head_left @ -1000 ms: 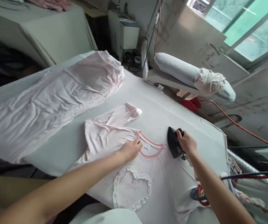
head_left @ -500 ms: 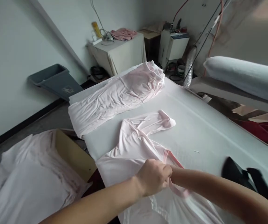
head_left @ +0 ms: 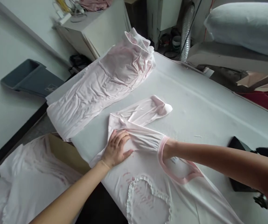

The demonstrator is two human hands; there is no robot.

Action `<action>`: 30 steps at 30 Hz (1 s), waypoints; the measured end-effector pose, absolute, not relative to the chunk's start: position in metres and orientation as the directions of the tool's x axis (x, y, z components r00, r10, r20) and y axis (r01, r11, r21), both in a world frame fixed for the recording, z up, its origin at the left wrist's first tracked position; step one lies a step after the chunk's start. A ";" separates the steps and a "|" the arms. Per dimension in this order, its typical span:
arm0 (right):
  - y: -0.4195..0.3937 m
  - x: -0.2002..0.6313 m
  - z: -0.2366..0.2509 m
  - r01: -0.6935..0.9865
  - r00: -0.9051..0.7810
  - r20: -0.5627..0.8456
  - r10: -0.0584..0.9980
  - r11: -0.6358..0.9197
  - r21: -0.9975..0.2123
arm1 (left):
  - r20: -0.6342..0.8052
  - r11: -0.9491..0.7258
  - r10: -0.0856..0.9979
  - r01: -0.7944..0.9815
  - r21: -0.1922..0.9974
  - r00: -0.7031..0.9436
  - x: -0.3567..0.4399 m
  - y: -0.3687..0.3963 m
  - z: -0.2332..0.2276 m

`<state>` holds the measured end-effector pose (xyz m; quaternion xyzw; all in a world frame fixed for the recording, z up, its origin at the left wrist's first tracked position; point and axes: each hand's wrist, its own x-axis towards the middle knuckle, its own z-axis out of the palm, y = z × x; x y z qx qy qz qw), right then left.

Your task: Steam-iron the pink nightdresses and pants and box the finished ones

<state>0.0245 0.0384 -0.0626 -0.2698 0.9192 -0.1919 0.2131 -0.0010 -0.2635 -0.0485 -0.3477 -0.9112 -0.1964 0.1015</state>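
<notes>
A pale pink shirt with a pink neck band and a ruffled heart lies on the white padded ironing table. My left hand presses flat, fingers spread, on the shirt's shoulder by the sleeve. My right forearm reaches in through the neck opening. The right hand itself is hidden under the fabric near the shoulder seam. A black iron rests on the table to the right, behind my right arm.
A crumpled stack of pink garments lies along the table's far left side. A cardboard box with folded pink shirts stands low at the left. A grey bin, a covered side table and a padded sleeve arm surround the table.
My right hand left the iron and went into the shirt through the neck opening. My left hand let go of the collar and now lies flat on the shoulder. The view swung left.
</notes>
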 end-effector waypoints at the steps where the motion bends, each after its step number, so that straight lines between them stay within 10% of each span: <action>1: 0.053 0.027 -0.049 -0.451 -0.737 -0.282 -0.614 0.758 -0.470 | 0.309 0.717 0.568 0.643 0.269 -0.763 -0.001 -0.261 -0.049; 4: 0.078 0.049 -0.004 -0.506 -0.769 -0.220 -0.601 0.781 -0.365 | 0.244 0.843 0.416 0.472 0.257 -0.876 -0.003 -0.252 -0.049; 7: 0.047 0.085 0.022 -0.284 -0.944 -0.121 -0.307 0.943 -0.172 | 0.177 0.927 0.227 0.268 0.262 -0.958 -0.013 -0.240 -0.049; 12: -0.036 0.098 0.004 -0.193 -0.968 -0.099 -0.233 0.932 -0.307 | 0.105 0.959 0.090 0.114 0.258 -0.990 -0.040 -0.241 -0.047; 15: 0.004 0.082 0.010 0.139 -0.987 -0.113 0.112 0.953 -0.270 | 0.120 0.957 0.039 0.071 0.281 -0.992 -0.047 -0.260 -0.039; 19: 0.131 0.093 0.057 0.623 -0.750 0.171 0.639 0.769 -0.143 | 0.236 0.784 0.456 0.513 0.350 -0.858 -0.037 -0.257 -0.030; 22: 0.194 0.116 0.086 0.787 -0.588 0.216 0.779 0.613 -0.068 | 0.132 0.439 0.839 0.800 0.409 -0.528 -0.035 -0.209 -0.032; 26: 0.199 0.137 0.113 0.850 -0.526 -0.178 0.832 0.523 -0.064 | -0.005 0.522 0.819 0.740 0.424 -0.574 -0.058 -0.129 -0.027; 30: 0.134 0.139 0.134 0.730 -0.662 -0.465 0.588 0.646 -0.223 | 0.045 0.544 0.725 0.611 0.575 -0.688 -0.080 -0.114 -0.010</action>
